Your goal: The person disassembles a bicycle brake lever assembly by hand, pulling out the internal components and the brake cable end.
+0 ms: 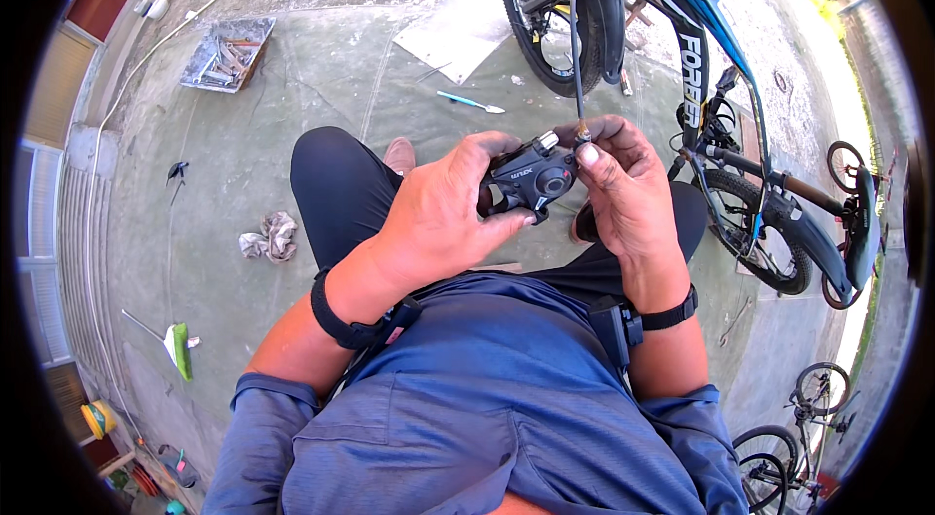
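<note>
My left hand point(433, 213) is closed around a black bicycle shifter point(531, 180), its thumb and fingers on either side of the body. A small silver barrel stands out from the shifter's upper edge. My right hand point(628, 179) pinches the end of a cable housing point(576, 53) between thumb and forefinger, right against the shifter's right side. From there the cable rises in a curve toward a black and blue bicycle frame point(690, 43). The fingertips of my right hand look dark with grime. Part of the joint between cable and shifter is hidden by the right thumb.
A grey tray point(261, 29) of tools lies at the far left, with a crumpled rag point(273, 238) nearer. A blue-handled brush point(467, 102) lies ahead, below a white sheet point(458, 33). Another bicycle point(804, 418) stands at the lower right.
</note>
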Demonstrator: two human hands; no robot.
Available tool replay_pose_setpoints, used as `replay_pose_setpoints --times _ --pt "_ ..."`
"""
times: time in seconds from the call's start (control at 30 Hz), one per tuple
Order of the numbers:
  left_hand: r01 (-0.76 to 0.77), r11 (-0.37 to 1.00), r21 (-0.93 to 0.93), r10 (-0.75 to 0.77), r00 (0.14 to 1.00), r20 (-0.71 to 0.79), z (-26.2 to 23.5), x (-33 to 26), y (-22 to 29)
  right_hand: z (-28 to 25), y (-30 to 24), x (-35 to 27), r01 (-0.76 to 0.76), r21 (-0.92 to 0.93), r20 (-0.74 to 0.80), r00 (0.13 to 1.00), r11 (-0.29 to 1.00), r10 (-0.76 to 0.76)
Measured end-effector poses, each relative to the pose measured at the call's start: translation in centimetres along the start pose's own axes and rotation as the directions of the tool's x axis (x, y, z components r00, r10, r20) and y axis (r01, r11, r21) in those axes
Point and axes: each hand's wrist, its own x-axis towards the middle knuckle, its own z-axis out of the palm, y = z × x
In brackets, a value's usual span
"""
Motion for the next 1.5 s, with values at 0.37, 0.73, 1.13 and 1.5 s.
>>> replay_pose_setpoints --times 0.37,0.73,1.13,1.5 --pt "-0.114 0.983 0.141 0.126 0.989 -0.08 0.0 0.0 0.1 0.1 -0.5 0.2 0.072 -0.149 -0.013 0.997 0.986 -0.075" --pt "0.16 0.918 -0.363 -0.089 0.975 0.204 -0.9 0.4 -0.6 -1.4 -0.6 1.2 -0.084 0.013 0.174 0.981 0.996 0.081" --pt "0.369 0.513 -0.775 -0.011 0.905 0.425 -0.4 0.6 -3.3 -0.3 0.8 1.4 -0.2 0.31 0.342 0.936 0.929 0.087" --pt "0.544 -0.214 -0.811 0.232 0.835 0.499 1.9 -0.8 -5.6 1.6 1.1 1.6 -0.237 0.353 0.298 0.945 0.905 0.132"
